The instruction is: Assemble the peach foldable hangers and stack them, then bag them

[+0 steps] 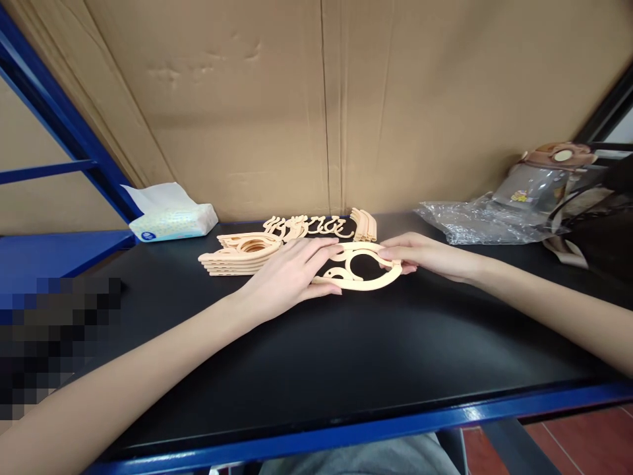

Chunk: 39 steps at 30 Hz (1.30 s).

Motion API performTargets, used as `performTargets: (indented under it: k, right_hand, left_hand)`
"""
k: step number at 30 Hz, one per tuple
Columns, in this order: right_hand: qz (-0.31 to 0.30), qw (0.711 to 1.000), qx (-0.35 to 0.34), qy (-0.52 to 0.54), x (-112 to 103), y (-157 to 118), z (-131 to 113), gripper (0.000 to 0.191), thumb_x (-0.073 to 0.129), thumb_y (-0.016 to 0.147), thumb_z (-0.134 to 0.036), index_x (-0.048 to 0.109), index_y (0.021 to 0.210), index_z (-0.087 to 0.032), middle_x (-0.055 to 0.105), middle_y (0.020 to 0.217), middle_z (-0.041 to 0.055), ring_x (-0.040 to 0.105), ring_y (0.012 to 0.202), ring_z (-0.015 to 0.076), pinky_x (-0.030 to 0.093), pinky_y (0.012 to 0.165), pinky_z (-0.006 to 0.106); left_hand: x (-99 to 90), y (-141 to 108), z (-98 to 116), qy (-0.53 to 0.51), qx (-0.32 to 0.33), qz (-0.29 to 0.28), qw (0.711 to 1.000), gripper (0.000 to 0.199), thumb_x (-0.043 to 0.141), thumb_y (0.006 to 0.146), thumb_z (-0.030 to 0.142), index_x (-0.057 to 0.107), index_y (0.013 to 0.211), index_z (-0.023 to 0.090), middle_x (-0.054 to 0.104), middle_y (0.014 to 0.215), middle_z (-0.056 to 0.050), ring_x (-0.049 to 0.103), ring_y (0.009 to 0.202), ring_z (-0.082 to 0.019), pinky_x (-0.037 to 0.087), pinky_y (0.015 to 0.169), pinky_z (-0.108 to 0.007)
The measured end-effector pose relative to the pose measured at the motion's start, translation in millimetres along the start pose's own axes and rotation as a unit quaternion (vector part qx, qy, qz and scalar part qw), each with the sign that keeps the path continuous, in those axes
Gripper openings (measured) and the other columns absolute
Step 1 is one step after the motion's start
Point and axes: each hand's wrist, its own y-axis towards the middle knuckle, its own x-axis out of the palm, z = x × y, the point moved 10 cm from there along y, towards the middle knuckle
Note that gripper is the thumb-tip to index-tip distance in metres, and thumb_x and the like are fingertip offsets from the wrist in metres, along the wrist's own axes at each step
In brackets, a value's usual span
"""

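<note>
1. Left hand (294, 267) closes on the left end of a cream hanger (372, 285), its thumb along the near edge and its fingers laid over the far side.
2. Right hand (420, 256) pinches the same hanger at its right end, thumb on top, with a fingertip showing below.
3. Held between both hands, the hanger lies level over a black table (346, 369), an opening showing between its curved parts; whether its underside touches the tabletop cannot be told.
4. Just left of the hanger, a neat stack of matching hangers (235, 266) lies flat, partly hidden by the left hand.
5. Behind the hanger, small hooks (298, 227) stretch in a row, with a bundle of curved pieces (364, 226) near the row's right end.
6. Well to the left of the hanger and farther back, a tissue pack (178, 222) shows one raised sheet.
7. Right of the hanger and behind it, a crumpled clear wrapper (465, 223) lies beside a brown-lidded bottle (529, 185).
8. Beyond the hanger, a cardboard wall (237, 132) rises across the scene.
</note>
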Motion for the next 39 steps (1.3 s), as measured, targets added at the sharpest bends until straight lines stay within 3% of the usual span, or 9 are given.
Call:
performTargets:
  k: [8, 17, 22, 25, 29, 39]
  right_hand:
    - [-0.013, 1.0, -0.004, -0.001, 6, 0, 2, 0.032, 0.056, 0.085, -0.044, 0.056, 0.072, -0.015, 0.038, 0.06, -0.0047, 0.032, 0.055, 0.0072, 0.025, 0.05, 0.024]
    - [-0.023, 1.0, -0.006, 0.001, 13, 0, 3, 0.035, 0.054, 0.086, -0.047, 0.053, 0.073, -0.015, 0.04, 0.061, -0.0049, 0.035, 0.055, 0.0073, 0.028, 0.052, 0.024]
    - [-0.013, 0.997, -0.037, -0.065, 15, -2, -4, 0.038, 0.052, 0.087, -0.049, 0.047, 0.068, -0.017, 0.039, 0.059, -0.0058, 0.036, 0.055, 0.0075, 0.029, 0.054, 0.024]
    - [-0.008, 0.995, -0.038, -0.092, 16, -4, -8, 0.034, 0.053, 0.087, -0.048, 0.051, 0.075, -0.016, 0.038, 0.054, -0.0077, 0.034, 0.049, 0.0063, 0.025, 0.049, 0.023]
    - [-0.034, 0.997, -0.021, -0.064, 21, -5, -5, 0.032, 0.055, 0.087, -0.047, 0.055, 0.086, -0.015, 0.038, 0.049, -0.0097, 0.031, 0.04, 0.0043, 0.022, 0.043, 0.023]
    - [-0.042, 0.999, -0.009, -0.011, 23, -3, -1, 0.031, 0.057, 0.086, -0.044, 0.056, 0.093, -0.014, 0.034, 0.057, -0.0087, 0.028, 0.044, 0.0037, 0.023, 0.039, 0.02]
  left_hand:
    - [1.4, 0, 2, -0.027, 0.01, -0.024, 0.999, 0.068, 0.068, 0.076, 0.049, 0.041, 0.131, 0.02, 0.053, 0.129, -0.011, 0.053, 0.114, -0.027, 0.042, 0.092, -0.037]
    - [1.8, -4, 7, -0.057, 0.006, -0.035, 0.998, 0.068, 0.067, 0.08, 0.04, 0.034, 0.137, 0.02, 0.048, 0.133, -0.01, 0.048, 0.119, -0.025, 0.04, 0.099, -0.037]
    - [2.0, -6, 9, -0.082, -0.015, -0.044, 0.996, 0.063, 0.063, 0.084, 0.033, 0.031, 0.138, 0.022, 0.044, 0.136, -0.009, 0.046, 0.121, -0.024, 0.041, 0.1, -0.036]
    - [-2.2, -4, 9, -0.078, -0.027, -0.034, 0.996, 0.061, 0.063, 0.083, 0.031, 0.034, 0.136, 0.021, 0.044, 0.136, -0.009, 0.046, 0.121, -0.024, 0.041, 0.1, -0.037]
    - [-5.8, -4, 10, -0.083, -0.018, -0.024, 0.996, 0.06, 0.062, 0.082, 0.03, 0.035, 0.135, 0.022, 0.045, 0.135, -0.009, 0.047, 0.12, -0.025, 0.041, 0.1, -0.038]
    - [-6.3, -6, 8, -0.101, -0.017, -0.025, 0.994, 0.064, 0.066, 0.08, 0.033, 0.038, 0.136, 0.022, 0.047, 0.133, -0.008, 0.048, 0.119, -0.025, 0.042, 0.1, -0.039]
